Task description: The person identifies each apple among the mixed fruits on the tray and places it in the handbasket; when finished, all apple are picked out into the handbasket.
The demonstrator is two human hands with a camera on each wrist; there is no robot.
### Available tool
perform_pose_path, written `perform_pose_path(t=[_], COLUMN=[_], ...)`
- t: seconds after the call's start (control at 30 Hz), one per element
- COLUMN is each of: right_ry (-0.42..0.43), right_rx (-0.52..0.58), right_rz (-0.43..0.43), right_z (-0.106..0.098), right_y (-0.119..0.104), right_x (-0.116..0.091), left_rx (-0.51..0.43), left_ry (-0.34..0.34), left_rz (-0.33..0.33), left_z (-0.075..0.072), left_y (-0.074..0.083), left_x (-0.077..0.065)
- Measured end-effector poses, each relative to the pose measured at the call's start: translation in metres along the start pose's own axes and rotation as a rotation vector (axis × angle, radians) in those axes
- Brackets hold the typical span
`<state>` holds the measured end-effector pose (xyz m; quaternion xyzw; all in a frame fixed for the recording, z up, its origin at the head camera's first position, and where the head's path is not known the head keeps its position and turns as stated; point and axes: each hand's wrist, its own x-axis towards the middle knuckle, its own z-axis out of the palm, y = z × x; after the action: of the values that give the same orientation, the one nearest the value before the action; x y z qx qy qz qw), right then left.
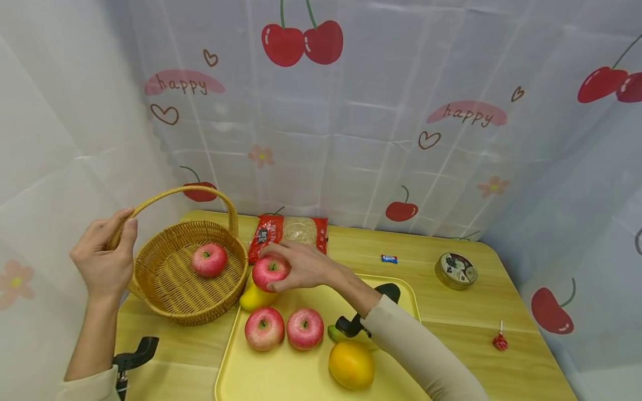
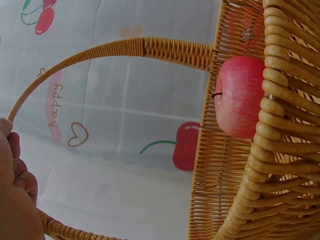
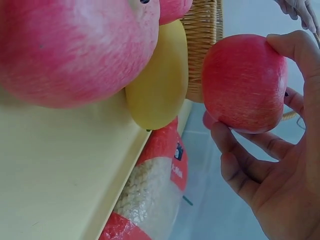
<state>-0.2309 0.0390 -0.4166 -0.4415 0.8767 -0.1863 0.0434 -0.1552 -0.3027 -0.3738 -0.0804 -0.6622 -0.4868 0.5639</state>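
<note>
My left hand (image 1: pixel 106 256) grips the arched handle (image 1: pixel 173 192) of a round wicker basket (image 1: pixel 150 303). One red apple (image 1: pixel 209 260) lies inside the basket, and it also shows over the rim in the left wrist view. Another apple (image 3: pixel 245 82) is held by my right hand (image 1: pixel 305 266), thumb on one side and fingers on the other. This apple is above the tray's far left corner, just right of the basket. Below it a yellow mango (image 1: pixel 257 298) lies on the yellow tray (image 1: pixel 266 379). Two more apples (image 1: pixel 264 328) sit side by side nearer me.
An orange-yellow fruit (image 1: pixel 351 365) and a green item (image 1: pixel 337 334), partly behind my right arm, lie on the tray. Behind it is a red-and-clear food packet (image 1: pixel 301 229). To the right are a small blue packet (image 1: pixel 389 259), a round tin (image 1: pixel 456 270) and a lollipop (image 1: pixel 500 341).
</note>
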Motion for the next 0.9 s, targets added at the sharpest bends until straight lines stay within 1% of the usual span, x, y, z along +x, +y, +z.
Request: perform_pose_path(t=[0.17,0.5,0.9], right_ry=[0.01,0.002,-0.002], right_rx=[0.008,0.016,0.024], right_rz=[-0.011,-0.035,-0.049], right_z=[0.0,0.003,0.0], right_y=[-0.003,-0.009,-0.016], right_x=[0.003,0.008,0.013], left_rx=[0.013,0.023,0.029], left_ry=[-0.002,-0.009,-0.008], left_rz=[-0.006,-0.008,-0.004], left_z=[0.0,0.0,-0.001], left_y=[0.001,0.002,0.002], left_x=[0.0,0.001,0.001])
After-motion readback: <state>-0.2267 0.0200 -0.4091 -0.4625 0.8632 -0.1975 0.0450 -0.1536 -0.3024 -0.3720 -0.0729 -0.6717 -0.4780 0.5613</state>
